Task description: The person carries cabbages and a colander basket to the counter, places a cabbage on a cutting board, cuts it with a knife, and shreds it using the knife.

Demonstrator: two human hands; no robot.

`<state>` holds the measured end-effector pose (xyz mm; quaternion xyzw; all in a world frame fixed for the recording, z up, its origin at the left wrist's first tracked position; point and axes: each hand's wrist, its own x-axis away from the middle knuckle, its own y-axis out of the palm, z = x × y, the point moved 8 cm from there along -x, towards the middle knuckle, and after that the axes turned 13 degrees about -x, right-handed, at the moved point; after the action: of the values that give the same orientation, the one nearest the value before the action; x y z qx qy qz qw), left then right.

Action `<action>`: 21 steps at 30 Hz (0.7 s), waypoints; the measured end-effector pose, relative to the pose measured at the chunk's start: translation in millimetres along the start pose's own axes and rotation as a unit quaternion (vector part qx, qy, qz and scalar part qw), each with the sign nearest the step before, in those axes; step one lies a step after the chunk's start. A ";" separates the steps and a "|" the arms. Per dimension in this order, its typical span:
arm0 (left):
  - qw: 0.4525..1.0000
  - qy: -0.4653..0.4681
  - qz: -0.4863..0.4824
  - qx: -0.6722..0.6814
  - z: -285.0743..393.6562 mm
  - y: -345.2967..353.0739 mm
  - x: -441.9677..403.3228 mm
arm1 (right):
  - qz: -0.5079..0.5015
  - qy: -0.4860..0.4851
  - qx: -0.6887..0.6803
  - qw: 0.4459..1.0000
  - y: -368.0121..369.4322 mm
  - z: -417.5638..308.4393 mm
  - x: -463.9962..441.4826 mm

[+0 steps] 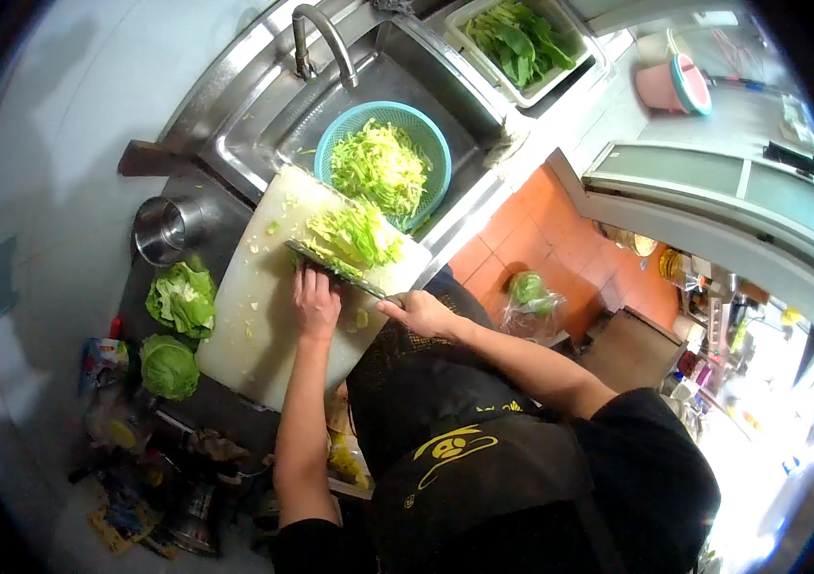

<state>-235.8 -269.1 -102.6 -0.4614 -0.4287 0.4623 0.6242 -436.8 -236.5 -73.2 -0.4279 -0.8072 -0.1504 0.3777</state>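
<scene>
My right hand [421, 314] is closed round the handle of a kitchen knife [335, 267], whose dark blade lies across the white cutting board [264, 277]. Up against the blade's near side are the bent fingers of my left hand [316, 301]; what lies beneath them is mostly hidden, with a bit of green at their edge. On the blade's far side sits a heap of shredded cabbage [359, 232]. More shreds fill a blue colander [444, 172] in the sink, close to the board's far edge. Small pale scraps are scattered over the board.
Left of the board are a cut cabbage [182, 299], a whole cabbage [170, 366] and a metal pot [166, 230]. A faucet [326, 43] rises over the steel sink [407, 67]. Beyond it stands a tub of green leaves [522, 43]. A bagged cabbage [529, 295] is on the floor.
</scene>
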 end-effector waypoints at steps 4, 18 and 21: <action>1.000 0.007 -0.010 -0.017 -1.7 5.1 4.8 | 0.018 -0.053 -0.027 0.998 7.6 2.8 -20.1; 0.995 0.009 0.100 -0.007 4.9 -39.8 -6.1 | 0.078 -0.043 -0.005 0.996 -104.4 3.3 -32.2; 0.996 -0.013 0.047 0.078 -1.1 -36.0 -8.3 | 0.068 -0.027 -0.021 0.997 -98.8 -5.3 -20.7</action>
<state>-230.0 -282.6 -68.7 -0.4250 -0.3772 0.5294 0.6300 -506.5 -309.6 -77.0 -0.4939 -0.7825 -0.1300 0.3562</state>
